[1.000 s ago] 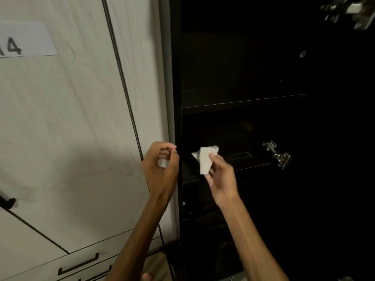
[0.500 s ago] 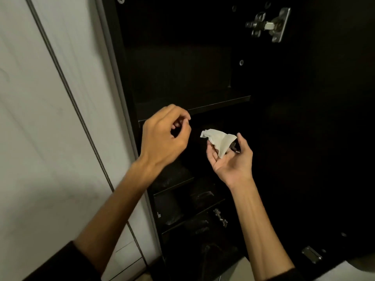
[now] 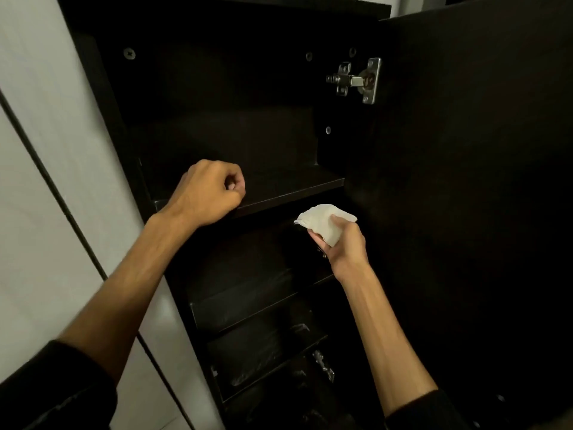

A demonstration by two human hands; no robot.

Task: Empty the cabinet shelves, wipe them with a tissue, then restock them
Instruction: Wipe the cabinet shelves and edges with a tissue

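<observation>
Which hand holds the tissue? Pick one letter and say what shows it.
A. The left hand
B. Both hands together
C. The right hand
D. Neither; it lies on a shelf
C: the right hand pinches the white tissue in front of the cabinet, while the left hand is curled with nothing visible in it by the edge of the shelf.

left hand (image 3: 208, 193) at shelf (image 3: 288, 189) edge, tissue (image 3: 325, 221) below right
</observation>
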